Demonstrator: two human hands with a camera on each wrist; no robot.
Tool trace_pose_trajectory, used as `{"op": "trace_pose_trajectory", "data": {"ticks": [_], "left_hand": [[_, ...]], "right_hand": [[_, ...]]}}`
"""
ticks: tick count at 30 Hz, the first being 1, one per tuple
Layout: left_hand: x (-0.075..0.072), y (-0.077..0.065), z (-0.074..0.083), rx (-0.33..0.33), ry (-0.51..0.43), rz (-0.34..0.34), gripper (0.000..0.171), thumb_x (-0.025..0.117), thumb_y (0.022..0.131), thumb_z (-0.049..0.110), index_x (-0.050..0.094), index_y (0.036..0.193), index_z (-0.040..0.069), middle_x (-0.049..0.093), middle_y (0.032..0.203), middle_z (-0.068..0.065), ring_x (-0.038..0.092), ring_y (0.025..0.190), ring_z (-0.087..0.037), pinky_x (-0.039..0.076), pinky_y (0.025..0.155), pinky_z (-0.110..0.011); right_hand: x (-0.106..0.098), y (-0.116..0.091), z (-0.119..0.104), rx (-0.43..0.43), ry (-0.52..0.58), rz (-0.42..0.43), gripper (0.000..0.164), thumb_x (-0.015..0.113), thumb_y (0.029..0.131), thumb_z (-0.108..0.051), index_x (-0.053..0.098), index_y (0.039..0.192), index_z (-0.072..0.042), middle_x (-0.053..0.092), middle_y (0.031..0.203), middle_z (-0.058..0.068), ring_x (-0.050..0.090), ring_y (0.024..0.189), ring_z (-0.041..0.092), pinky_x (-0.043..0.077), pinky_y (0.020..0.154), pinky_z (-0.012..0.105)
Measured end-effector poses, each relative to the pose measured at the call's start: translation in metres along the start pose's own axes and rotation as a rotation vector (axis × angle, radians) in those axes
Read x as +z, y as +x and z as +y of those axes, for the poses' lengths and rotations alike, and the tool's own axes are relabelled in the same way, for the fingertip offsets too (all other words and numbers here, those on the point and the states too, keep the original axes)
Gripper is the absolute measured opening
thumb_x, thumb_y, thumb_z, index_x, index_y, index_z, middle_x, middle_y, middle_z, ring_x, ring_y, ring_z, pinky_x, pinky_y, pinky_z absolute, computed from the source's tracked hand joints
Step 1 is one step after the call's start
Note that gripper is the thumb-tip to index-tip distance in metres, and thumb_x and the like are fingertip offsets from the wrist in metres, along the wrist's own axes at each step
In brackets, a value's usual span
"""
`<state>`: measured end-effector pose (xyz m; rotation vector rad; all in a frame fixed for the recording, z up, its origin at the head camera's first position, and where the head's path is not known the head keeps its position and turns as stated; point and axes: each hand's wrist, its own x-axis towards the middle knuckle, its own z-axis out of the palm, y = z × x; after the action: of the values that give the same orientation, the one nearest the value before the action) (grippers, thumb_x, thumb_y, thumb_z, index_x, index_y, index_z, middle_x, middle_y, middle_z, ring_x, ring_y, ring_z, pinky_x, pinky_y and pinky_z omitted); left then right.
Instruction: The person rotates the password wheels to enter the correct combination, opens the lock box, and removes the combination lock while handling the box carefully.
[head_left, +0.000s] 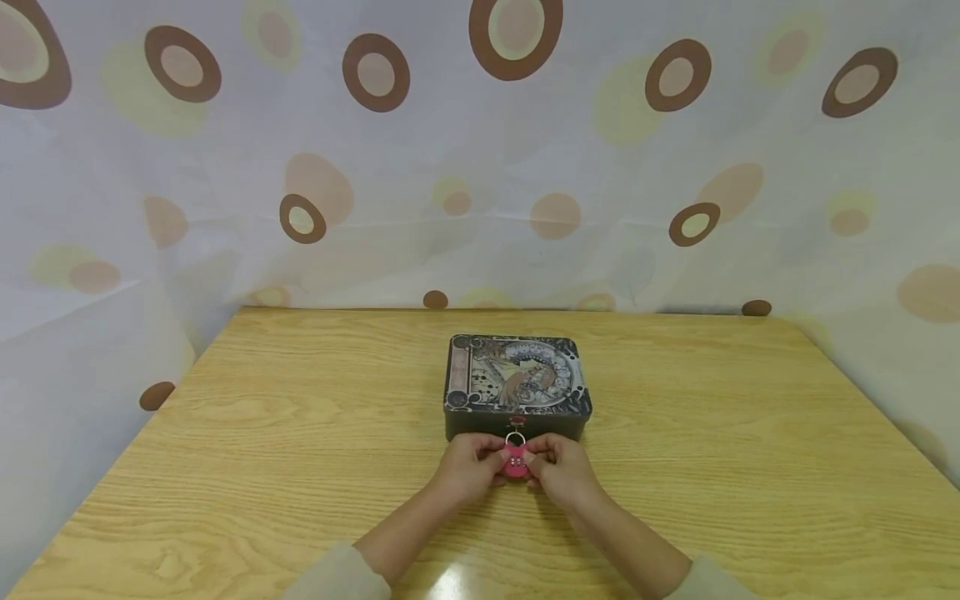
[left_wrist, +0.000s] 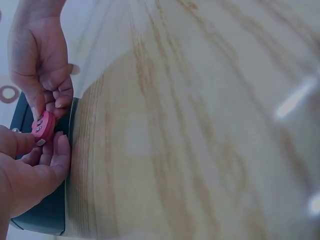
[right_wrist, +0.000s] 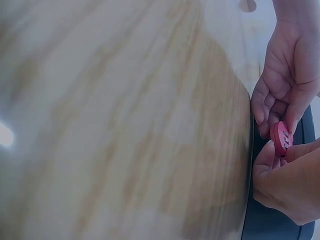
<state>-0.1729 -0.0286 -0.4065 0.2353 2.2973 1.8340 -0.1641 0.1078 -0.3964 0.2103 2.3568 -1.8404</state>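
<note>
A pink combination padlock with small number dials and a metal shackle is at the front of a dark metal box. The shackle reaches up to the red clasp below the lid. From the left, my left hand pinches the padlock between thumb and fingers. My right hand pinches its other side, thumb beside the dials. Both wrist views show the padlock body between the two hands, close to the box's front wall. The box lid is down and bears a printed picture with a round ornament.
The box stands on a wood-grain table. Behind the table's far edge hangs a pale curtain patterned with brown and yellow circles, which also runs along both sides.
</note>
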Motion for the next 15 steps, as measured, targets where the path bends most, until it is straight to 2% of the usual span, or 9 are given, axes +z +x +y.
{"op": "trace_pose_trajectory", "data": {"ticks": [6,15], "left_hand": [[-0.0006,0.0016,-0.0013,-0.013,-0.005,0.0,0.023,0.05,0.09,-0.003,0.059,0.104,-0.018,0.065,0.093,-0.028,0.065,0.068,-0.018,0.058,0.062,-0.028],[-0.0001,0.0009,0.0004,-0.025,-0.006,0.006,0.021,0.054,0.088,-0.002,0.06,0.102,-0.017,0.066,0.09,-0.027,0.066,0.068,-0.022,0.058,0.062,-0.029]], "right_hand": [[-0.0006,0.0,-0.0003,0.003,0.003,-0.01,0.014,0.049,0.091,0.004,0.053,0.099,0.015,0.053,0.078,0.009,0.05,0.068,0.012,0.049,0.056,0.019],[-0.002,0.0009,0.0009,0.002,0.008,-0.015,0.015,0.049,0.091,0.004,0.053,0.099,0.015,0.054,0.078,0.01,0.05,0.068,0.012,0.049,0.057,0.019]]}}
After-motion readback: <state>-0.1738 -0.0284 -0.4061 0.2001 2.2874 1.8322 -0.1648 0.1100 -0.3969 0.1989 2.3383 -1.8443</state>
